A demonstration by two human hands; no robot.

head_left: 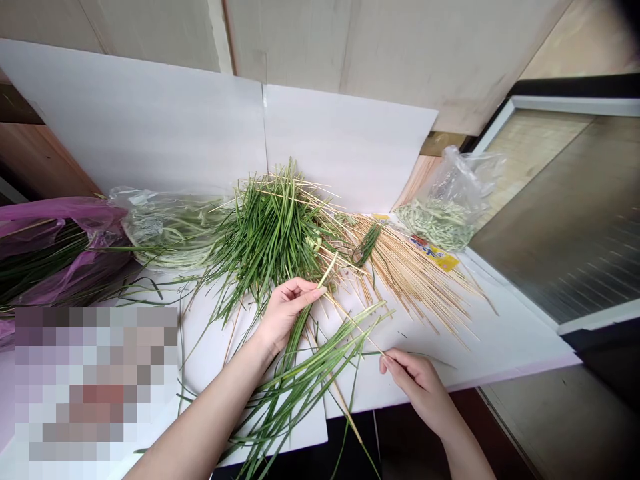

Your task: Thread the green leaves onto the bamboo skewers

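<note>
A thin bamboo skewer [353, 321] slants between my two hands. My left hand [287, 308] is closed in a pinch at its upper end, together with a pale green chive stalk [329, 269] that sticks up past the fingertips. Whether the skewer pierces the stalk is hidden by the thumb. My right hand [417, 383] pinches the skewer's lower end. Just beneath the skewer lies a loose spread of long chives [310, 373], pale ends to the right, hanging over the table's front edge. Beyond my left hand rises a big heap of skewered chives [273, 230].
Many bare skewers [407, 270] fan out at right, with a small green bundle [369, 243] on them. Behind stands a clear bag of pale green pieces [440, 213]. Left are a clear bag of pale strands [170, 230] and a purple bag [95, 220]. White boards [165, 133] back the table.
</note>
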